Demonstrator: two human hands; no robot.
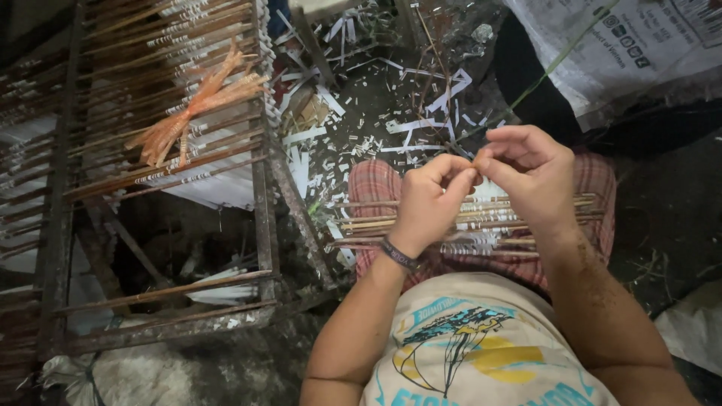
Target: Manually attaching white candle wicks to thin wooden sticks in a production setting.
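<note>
Nearest the camera is the person's cream T-shirt (481,338) with a blue and yellow print, at the bottom centre of the view. Both bare forearms rise from it toward the middle of the scene. The left hand (429,203), with a dark wristband (397,254) on its wrist, has its fingers curled inward and its thumb and forefinger pressed together on the near end of a thin stick (519,98). The right hand (530,177), just right of it, pinches the same point between thumb and forefinger, with the other fingers bent loosely above; the fingertips of both hands touch. The thin stick runs from this shared pinch up and to the right, toward the far right corner, and its far part appears greenish. Below the hands, a bundle of brown sticks (466,222) with pale wrapped sections lies crosswise on the lap, resting on red plaid cloth (376,188). To the left stands a rusty metal rack (263,195), with many similar sticks laid across its bars. On the far part of the rack lies a tied bunch of orange sticks (199,105). White paper scraps (391,113) are scattered over the dark floor between the rack and the lap. A white printed sack (632,53) lies at the far right.
</note>
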